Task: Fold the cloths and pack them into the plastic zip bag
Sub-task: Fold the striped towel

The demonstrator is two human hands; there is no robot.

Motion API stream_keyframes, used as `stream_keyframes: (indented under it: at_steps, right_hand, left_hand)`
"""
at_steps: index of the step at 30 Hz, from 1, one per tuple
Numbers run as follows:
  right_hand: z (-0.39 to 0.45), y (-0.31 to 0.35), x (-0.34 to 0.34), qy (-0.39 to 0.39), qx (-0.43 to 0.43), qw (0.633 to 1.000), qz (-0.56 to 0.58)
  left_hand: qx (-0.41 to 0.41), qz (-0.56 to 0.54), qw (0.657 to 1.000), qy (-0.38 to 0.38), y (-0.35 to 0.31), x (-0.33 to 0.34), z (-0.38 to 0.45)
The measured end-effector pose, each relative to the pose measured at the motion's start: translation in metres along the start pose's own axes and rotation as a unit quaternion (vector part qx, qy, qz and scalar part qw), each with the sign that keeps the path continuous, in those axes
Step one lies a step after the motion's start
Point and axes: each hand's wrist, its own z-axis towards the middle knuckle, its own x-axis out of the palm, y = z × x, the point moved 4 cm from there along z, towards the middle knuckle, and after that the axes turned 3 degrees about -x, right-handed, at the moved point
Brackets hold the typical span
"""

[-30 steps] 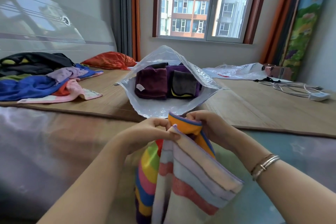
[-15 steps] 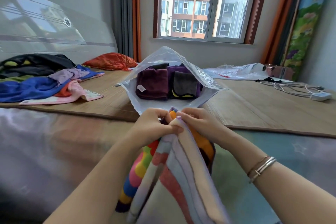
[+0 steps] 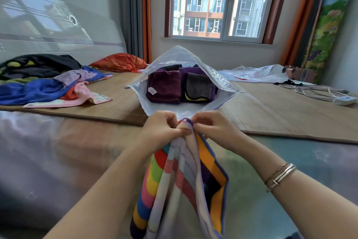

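Plastic zip bag (image 3: 217,81) with folded cloths (image 3: 164,87)

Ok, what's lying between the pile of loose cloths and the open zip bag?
Nothing: in the head view only bare bamboo mat separates the cloth pile from the zip bag.

A soft, fuzzy rainbow-striped fleece cloth (image 3: 184,176) hangs pinched at the fingertips (image 3: 184,132); just beyond them, a crinkled, glossy clear plastic zip bag (image 3: 180,56) holds plush, matt dark folded towels (image 3: 164,87) on a woven bamboo mat (image 3: 280,107).
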Motion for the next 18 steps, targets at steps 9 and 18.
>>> stream_keyframes:
  at_steps: [9, 18]
  right_hand:
    - [0.001, 0.01, -0.004, -0.085, -0.026, 0.995, -0.038]
    - [-0.002, 0.011, -0.003, -0.042, -0.042, 0.988, -0.144]
  left_hand:
    - [0.025, 0.005, 0.999, 0.037, -0.001, 0.01, -0.003]
    - [0.081, -0.031, 0.996, -0.018, -0.004, 0.004, -0.01]
